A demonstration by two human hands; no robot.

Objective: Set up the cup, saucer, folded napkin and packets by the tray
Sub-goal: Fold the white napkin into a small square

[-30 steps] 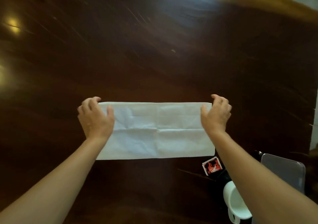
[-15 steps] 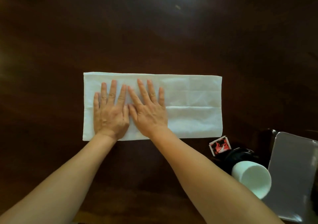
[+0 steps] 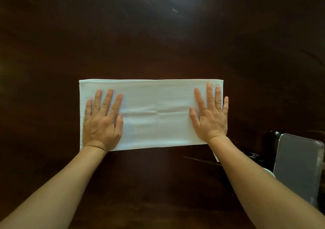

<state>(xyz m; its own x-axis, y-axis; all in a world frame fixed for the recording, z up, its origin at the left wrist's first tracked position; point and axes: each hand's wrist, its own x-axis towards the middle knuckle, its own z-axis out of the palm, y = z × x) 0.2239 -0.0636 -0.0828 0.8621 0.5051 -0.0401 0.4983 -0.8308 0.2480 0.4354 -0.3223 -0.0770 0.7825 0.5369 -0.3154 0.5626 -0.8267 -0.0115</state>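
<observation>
White napkin (image 3: 154,114), plain, faint crease lines; dark brown wood-grain table (image 3: 158,40); grey tray (image 3: 299,167).

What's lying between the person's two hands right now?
Only bare white napkin, faintly creased; the left hand and right hand press flat on its ends, seen from the head camera.

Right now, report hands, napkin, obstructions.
Both open: left hand, right hand pressing napkin ends. Napkin a long folded strip. At right, tray, apart from napkin.
</observation>
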